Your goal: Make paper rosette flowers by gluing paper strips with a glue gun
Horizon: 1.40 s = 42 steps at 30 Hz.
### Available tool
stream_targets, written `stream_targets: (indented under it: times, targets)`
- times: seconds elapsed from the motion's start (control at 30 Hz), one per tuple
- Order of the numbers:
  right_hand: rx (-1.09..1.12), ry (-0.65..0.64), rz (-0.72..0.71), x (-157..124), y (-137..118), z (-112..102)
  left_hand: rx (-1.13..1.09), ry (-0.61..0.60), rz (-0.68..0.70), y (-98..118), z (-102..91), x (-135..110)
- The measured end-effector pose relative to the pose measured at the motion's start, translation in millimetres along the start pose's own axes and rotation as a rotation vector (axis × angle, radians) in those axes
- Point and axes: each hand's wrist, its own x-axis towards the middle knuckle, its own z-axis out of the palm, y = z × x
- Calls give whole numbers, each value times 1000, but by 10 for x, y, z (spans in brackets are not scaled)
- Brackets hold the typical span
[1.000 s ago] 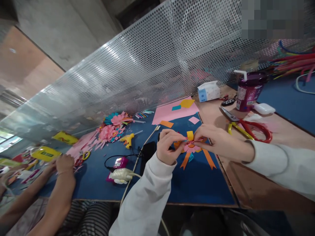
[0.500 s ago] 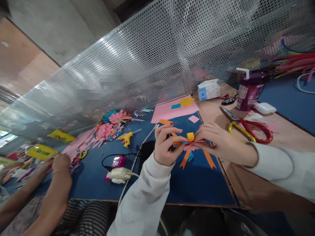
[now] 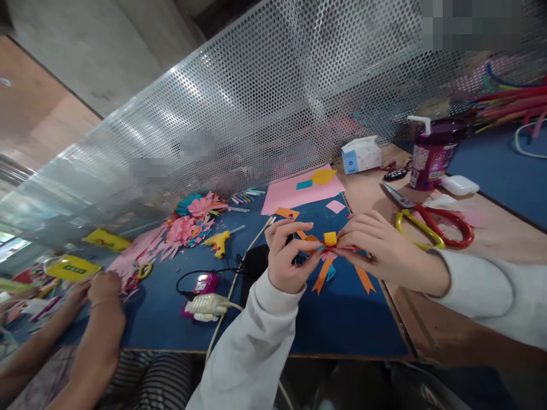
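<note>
Pinched between both my hands is a small paper decoration [image 3: 330,239] with a yellow loop on top and some pink paper below. My left hand [image 3: 288,259] grips its left side between thumb and forefinger, the other fingers curled above. On the opposite side, my right hand [image 3: 376,242] has its fingers pressed together on the paper. Partly covered by the hands, notched orange paper strips [image 3: 323,276] show just below, with a small teal curl [image 3: 330,273] near them. Another orange paper piece [image 3: 287,213] lies beyond my left hand.
To the right are red-and-yellow scissors [image 3: 431,223], a purple cup [image 3: 433,156] with a straw and a white case [image 3: 459,185]. Leftward lie a yellow glue gun [image 3: 219,244], a power adapter [image 3: 207,304] with cords and paper flowers [image 3: 188,228]. A co-worker's arms [image 3: 100,330] reach in at far left.
Both hands stay on the paper decoration, with only slight finger shifts. My right hand's fingers have moved slightly in toward the yellow loop.
</note>
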Motion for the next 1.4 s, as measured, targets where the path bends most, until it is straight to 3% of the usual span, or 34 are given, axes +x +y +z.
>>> stream_targets:
  times: [1.07,1.23,1.4]
  targets:
    - [-16,58,-4,20,-10,-9,-74,-5,-32,14,-25,-14]
    - [-20,147,-44,39,-39,-49,-429,22,-175,-31,-13,-20]
    - [7,285,-135,54,-84,-145,-630,-139,-135,-56,-4,11]
